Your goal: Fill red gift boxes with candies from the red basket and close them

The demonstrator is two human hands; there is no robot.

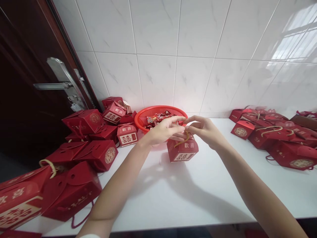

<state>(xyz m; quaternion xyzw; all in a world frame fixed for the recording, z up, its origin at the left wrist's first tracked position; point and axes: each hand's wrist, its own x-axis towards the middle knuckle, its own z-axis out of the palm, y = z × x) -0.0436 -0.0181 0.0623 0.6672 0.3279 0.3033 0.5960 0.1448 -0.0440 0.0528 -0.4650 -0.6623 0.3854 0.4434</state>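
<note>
A small red gift box (182,150) with white Chinese characters and a pale label is in front of me at the middle of the white table. Its gold cord handle (182,141) loops over the top. My left hand (169,130) reaches over the box from the left, its fingers closed in at the cord and partly overlapping. From the right, my right hand (201,130) pinches the cord near its upper end, thumb and index finger together. The fingertips of both hands nearly meet above the lid. Whether the box bottom touches the table cannot be made out.
Behind the hands stands a red plastic basket (141,114) holding wrapped candies (158,118). Red gift boxes (85,190) pile up at the left, and more flattened or folded boxes (269,132) lie at the right. A tiled wall (158,79) and a door handle (53,86) bound the table (153,211).
</note>
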